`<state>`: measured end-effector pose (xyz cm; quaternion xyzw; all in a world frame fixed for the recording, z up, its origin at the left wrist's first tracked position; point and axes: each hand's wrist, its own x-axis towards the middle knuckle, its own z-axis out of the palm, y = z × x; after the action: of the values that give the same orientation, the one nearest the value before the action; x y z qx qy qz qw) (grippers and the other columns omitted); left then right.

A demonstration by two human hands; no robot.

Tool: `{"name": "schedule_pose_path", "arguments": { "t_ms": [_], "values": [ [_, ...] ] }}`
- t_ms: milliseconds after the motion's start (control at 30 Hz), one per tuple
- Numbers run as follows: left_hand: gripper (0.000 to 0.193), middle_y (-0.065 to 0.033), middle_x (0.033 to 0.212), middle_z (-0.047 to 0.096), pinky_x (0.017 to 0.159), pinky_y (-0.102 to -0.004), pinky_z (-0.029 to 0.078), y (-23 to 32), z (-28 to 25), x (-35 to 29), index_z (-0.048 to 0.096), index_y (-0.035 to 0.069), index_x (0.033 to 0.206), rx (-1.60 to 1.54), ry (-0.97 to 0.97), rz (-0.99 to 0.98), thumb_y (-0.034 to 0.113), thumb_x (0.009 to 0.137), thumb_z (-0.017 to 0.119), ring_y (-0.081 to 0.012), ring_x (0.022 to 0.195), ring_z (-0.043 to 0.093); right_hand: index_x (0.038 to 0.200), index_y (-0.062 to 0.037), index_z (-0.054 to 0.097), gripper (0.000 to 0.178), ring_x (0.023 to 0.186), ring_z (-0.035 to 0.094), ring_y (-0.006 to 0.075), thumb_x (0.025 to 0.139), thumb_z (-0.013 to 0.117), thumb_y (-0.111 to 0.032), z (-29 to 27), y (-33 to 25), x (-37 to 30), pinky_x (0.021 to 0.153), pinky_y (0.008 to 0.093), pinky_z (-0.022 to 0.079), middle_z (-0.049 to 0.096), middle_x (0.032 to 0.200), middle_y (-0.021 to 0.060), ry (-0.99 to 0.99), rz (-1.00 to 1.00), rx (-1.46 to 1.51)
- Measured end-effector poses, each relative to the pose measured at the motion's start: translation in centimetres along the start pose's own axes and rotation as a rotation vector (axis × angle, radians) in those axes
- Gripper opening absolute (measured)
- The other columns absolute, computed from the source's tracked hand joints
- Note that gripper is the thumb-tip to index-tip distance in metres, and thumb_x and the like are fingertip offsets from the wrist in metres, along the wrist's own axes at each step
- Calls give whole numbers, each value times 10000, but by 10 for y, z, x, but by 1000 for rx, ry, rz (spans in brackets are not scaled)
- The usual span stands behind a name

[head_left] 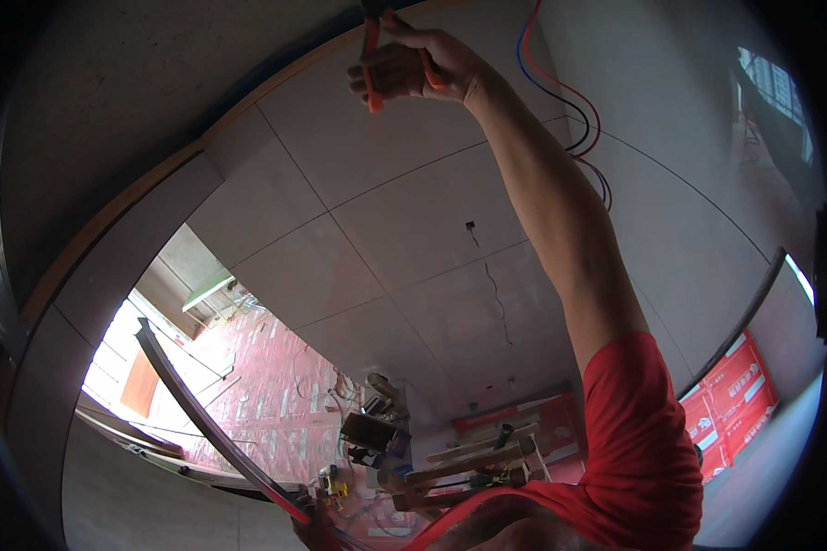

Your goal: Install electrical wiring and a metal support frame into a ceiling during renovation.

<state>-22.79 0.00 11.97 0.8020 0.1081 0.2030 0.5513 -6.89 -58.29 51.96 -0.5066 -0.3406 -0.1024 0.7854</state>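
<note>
My right arm reaches up to the top of the wall, and my right hand [409, 66] is wrapped round a pair of pliers with orange handles [371, 69]. The handles are spread apart, and the dark head is cut off by the picture's upper edge, close to the ceiling line. Low in the picture my left hand [314, 528], dark and partly cut off, is closed on a long, thin, curved-looking metal strip [202, 418]. The strip slants up to the left past a bright opening.
Large grey panels [358, 202] cover the wall, with a small socket hole [470, 225] and a hanging wire. Red, blue and black cables [570, 101] dangle at upper right. Below are a cluttered wooden stand [487, 473], tools, and a floor [276, 404] under pinkish-red protective film.
</note>
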Motion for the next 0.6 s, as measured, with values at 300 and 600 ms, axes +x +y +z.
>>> {"name": "schedule_pose_path", "arguments": {
  "t_ms": [300,600],
  "values": [
    [401,-110,1033,569,582,-298,439,-20,-14,-5,559,105,1217,94,-166,339,115,830,663,-211,761,553,922,15,615,310,615,629,200,863,554,-282,9,6,16,611,383,521,622,679,100,688,18,-1212],
    [297,-117,906,594,509,-331,425,-26,2,2,635,41,1057,-8,53,182,186,804,687,-222,683,559,976,15,629,315,781,684,262,879,484,-247,25,0,17,711,391,544,669,814,142,768,31,-1562]
  ]
}}
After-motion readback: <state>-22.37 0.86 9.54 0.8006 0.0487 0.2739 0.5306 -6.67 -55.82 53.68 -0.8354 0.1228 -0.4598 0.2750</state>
